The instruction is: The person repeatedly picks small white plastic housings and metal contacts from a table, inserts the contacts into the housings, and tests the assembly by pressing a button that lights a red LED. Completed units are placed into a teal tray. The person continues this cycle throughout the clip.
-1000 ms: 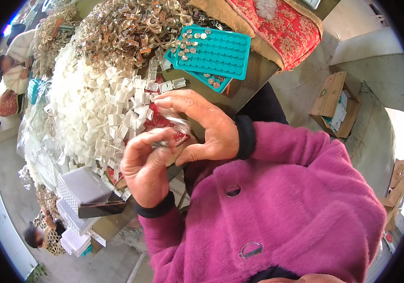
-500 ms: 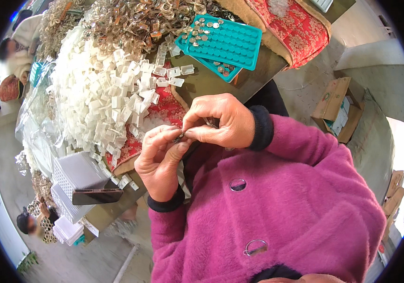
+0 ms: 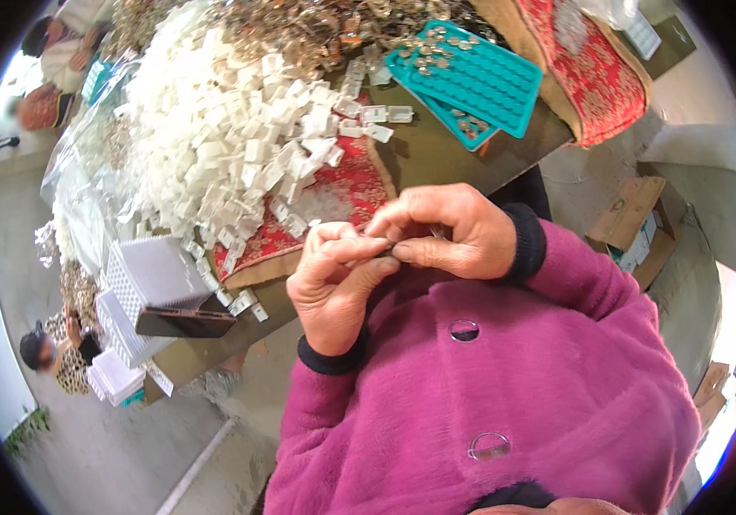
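Note:
My left hand (image 3: 334, 279) and my right hand (image 3: 458, 232) meet fingertip to fingertip just above my lap, by the table's near edge. Both are closed in a pinch around something tiny and dark that the fingers almost wholly cover. A glint of shiny material shows between the curled fingers of my right hand; its kind is hidden. Beyond the hands lies a large heap of small white plastic cases (image 3: 213, 137), some spilling onto a red patterned cloth (image 3: 346, 184). Teal trays (image 3: 505, 90) with round pockets are stacked to the right of the heap, several small round metal pieces on them.
White ribbed trays (image 3: 149, 275) and a dark phone (image 3: 183, 323) stand at the table's left end. Tangled metallic and clear pieces (image 3: 299, 34) are piled at the back. An open cardboard box (image 3: 634, 223) sits on the floor at right. Other people are at the far left.
The view has shifted, so the table and both hands appear farther right. My fingertips have drawn closer over the small piece, which shows less now. Both hands keep pinching.

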Tool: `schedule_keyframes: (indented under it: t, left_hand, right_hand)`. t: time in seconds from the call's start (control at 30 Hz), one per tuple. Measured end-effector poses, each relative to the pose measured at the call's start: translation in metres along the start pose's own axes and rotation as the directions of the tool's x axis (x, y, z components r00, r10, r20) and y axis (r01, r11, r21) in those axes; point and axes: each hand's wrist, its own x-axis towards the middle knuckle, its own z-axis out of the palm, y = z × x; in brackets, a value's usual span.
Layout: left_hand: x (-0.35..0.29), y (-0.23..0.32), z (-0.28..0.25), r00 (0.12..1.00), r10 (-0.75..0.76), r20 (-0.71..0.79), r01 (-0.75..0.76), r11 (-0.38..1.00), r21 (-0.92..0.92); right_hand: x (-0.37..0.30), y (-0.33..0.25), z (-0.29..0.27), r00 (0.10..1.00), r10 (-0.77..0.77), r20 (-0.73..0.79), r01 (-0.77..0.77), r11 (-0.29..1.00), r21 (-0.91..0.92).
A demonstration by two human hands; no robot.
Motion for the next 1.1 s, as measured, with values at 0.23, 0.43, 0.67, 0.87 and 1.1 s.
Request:
schedule_keyframes:
  t: [0.23, 0.43, 0.67, 0.87, 1.1]
  left_hand:
    - [-0.004, 0.002, 0.000, 0.994, 0.099, -0.050, -0.086, 0.974, 0.210]
    - [0.024, 0.007, -0.043, 0.923, 0.356, -0.144, 0.010, 0.353, 0.935]
    - [0.018, -0.008, -0.048, 0.972, 0.102, -0.210, 0.118, 0.563, 0.818]
    - [0.011, 0.006, -0.037, 0.914, -0.089, -0.396, 0.177, 0.966, 0.191]
    - [0.026, 0.003, 0.000, 0.947, -0.322, -0.015, 0.265, 0.803, -0.533]
  right_hand:
    - [0.004, 0.010, 0.004, 0.994, -0.102, -0.041, 0.097, 0.989, -0.109]
    - [0.003, 0.012, 0.005, 0.975, -0.035, -0.219, 0.012, 0.994, -0.105]
    - [0.004, 0.023, 0.000, 0.957, -0.195, -0.213, 0.164, 0.974, -0.157]
    - [0.006, 0.025, 0.002, 0.904, -0.272, -0.330, 0.200, 0.951, -0.237]
    - [-0.001, 0.012, 0.002, 0.883, -0.253, -0.396, 0.202, 0.965, -0.166]
